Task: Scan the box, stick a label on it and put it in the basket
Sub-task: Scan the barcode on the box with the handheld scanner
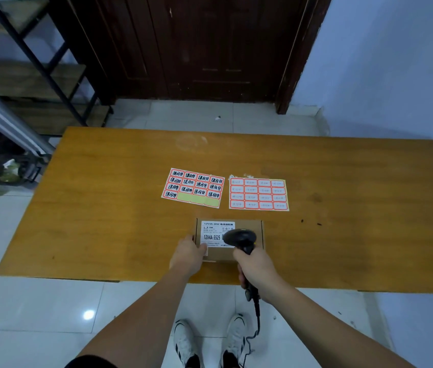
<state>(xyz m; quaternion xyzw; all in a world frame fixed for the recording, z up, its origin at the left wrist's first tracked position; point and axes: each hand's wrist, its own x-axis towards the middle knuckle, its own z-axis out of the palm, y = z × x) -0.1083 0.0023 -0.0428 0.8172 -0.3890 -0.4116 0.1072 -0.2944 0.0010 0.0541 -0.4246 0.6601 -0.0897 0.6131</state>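
A small brown cardboard box (219, 252) with a white printed label lies near the front edge of the wooden table (104, 221). My left hand (187, 254) grips the box's left side. My right hand (256, 269) holds a black barcode scanner (240, 239) by its handle, its head hovering over the right part of the box's label. Two sticker sheets lie behind the box: a handwritten one (194, 187) with some stickers gone, and a blank one (258, 194). No basket is in view.
The scanner's coiled cable (256, 322) hangs down past the table's front edge to the tiled floor by my shoes. A dark wooden door (210, 46) stands beyond the table. A metal shelf rack (37, 70) and clutter sit at the left.
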